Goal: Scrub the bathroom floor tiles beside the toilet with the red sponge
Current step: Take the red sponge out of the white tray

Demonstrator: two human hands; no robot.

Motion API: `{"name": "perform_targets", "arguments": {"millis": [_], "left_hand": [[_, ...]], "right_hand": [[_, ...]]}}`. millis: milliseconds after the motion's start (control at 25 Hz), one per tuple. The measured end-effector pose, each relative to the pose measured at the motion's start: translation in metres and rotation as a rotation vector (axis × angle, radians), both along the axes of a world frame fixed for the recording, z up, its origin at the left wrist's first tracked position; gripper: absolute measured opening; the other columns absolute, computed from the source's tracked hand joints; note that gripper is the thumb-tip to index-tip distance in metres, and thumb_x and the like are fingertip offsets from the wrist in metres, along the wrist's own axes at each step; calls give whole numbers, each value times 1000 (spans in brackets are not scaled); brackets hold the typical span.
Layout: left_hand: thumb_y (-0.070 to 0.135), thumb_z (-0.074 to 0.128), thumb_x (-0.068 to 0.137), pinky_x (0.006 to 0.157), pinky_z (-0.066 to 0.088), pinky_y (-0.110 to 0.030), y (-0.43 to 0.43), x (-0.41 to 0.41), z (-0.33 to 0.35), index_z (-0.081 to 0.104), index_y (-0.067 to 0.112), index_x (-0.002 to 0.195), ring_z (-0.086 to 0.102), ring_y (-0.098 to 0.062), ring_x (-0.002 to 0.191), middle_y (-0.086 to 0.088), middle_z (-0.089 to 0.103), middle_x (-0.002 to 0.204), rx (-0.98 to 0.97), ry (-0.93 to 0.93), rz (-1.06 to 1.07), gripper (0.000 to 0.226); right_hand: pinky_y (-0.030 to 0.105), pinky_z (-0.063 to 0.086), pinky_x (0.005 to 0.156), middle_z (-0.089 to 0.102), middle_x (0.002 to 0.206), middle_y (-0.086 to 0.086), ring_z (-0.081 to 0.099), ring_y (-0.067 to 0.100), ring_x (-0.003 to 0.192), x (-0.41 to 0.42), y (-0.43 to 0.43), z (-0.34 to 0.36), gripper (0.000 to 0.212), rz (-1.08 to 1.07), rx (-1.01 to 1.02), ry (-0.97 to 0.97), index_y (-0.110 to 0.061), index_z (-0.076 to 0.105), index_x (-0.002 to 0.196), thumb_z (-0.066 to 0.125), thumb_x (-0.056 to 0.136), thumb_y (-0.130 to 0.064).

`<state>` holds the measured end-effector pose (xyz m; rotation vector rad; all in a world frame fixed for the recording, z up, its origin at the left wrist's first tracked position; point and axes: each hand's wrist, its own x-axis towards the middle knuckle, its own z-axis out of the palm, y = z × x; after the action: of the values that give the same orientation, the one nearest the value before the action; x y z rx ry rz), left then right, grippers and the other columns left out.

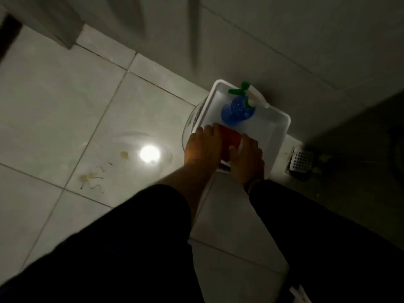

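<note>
head view: dim shot, looking down at the floor tiles [54, 101]. white plastic tub [276, 130] sits on the floor near the wall, next to a metal floor drain [301, 160] on its right. blue spray bottle [237, 111] with a green trigger top stands in the far part of the tub. red sponge [229, 141] is at the near edge of the tub, held between both hands. left hand [203, 147] is on the sponge's left side, fingers curled over its top edge. right hand [247, 156] is on the sponge's right side, thumb pressed onto the red face, fingers wrapped over the far edge. so both hands are closed around the sponge; sponge is off the tiles, over the tub. both arms in dark sleeves [135, 237], a dark band on the right wrist. yellowish stains [87, 177] and a few thin dark squiggles on the tiles to the left, well apart from the tub. bright light reflection [149, 153] on the tile between stains and tub. image is soft, finer detail unreadable.
</note>
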<state>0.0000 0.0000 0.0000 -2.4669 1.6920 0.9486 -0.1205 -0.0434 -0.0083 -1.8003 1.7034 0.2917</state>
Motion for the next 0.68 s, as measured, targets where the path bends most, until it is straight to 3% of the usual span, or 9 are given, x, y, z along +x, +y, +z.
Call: {"name": "perform_targets", "arguments": {"millis": [120,280,320,400,440,480,560,600,680], "left_hand": [[37,58,104,114,48,-47,-36,-6,-37,22,4,169,51,-38,147,-20,48,160,253,43,171,81],[30,67,100,105,53,-47,-55,-16,-57,40,8,157,58,-37,141,-16,55,151,349,107,395,66],[29,67,100,105,52,-47,-56,-15,-55,42,10,155,58,-36,140,-15,56,150,321,131,421,64],[31,65,101,106,51,-45,-60,-12,-57,47,11,152,60,-34,138,-14,57,149,291,242,475,58],[35,62,102,105,51,-44,-60,-10,-53,51,11,150,62,-34,136,-14,59,146,259,297,504,54],[39,61,102,101,52,-42,-58,-8,-44,55,12,146,65,-33,131,-13,62,142,221,357,548,52],[46,65,98,85,53,-33,-47,1,-22,61,15,132,71,-25,113,-5,68,122,142,500,666,46],[48,70,93,78,50,-28,-37,9,-9,60,19,124,70,-18,99,2,67,110,113,584,733,44],[52,77,78,75,56,-29,-5,28,24,56,26,119,67,-11,88,7,65,105,103,765,885,53]], "right_hand": [[57,45,121,47,160,17,51,42,144,14,-28,-43,78,-258,148,-57,-11,34,162,68,101,-46],[59,55,113,53,158,19,61,43,138,27,-44,-68,91,-671,335,-158,-8,40,156,89,85,-33],[58,62,102,63,150,17,70,40,127,26,-47,-67,76,-774,363,-240,-9,55,149,91,84,-27],[43,71,66,85,111,10,85,27,82,20,-52,-62,13,-899,422,-439,-19,89,100,88,87,-17],[37,69,56,86,95,7,83,23,70,16,-51,-60,8,-905,434,-479,-21,90,91,86,89,-14],[36,70,61,86,97,8,82,24,74,13,-50,-54,15,-886,429,-501,-18,88,103,84,90,-12],[46,68,90,78,127,13,77,29,104,9,-46,-39,48,-804,310,-552,-12,71,134,85,89,-9],[47,65,97,70,140,10,73,28,116,10,-39,-25,60,-729,222,-568,-15,62,143,86,88,-9],[47,58,108,52,156,-2,61,25,135,17,-16,8,70,-391,46,-537,-29,49,153,80,94,-12]]}}
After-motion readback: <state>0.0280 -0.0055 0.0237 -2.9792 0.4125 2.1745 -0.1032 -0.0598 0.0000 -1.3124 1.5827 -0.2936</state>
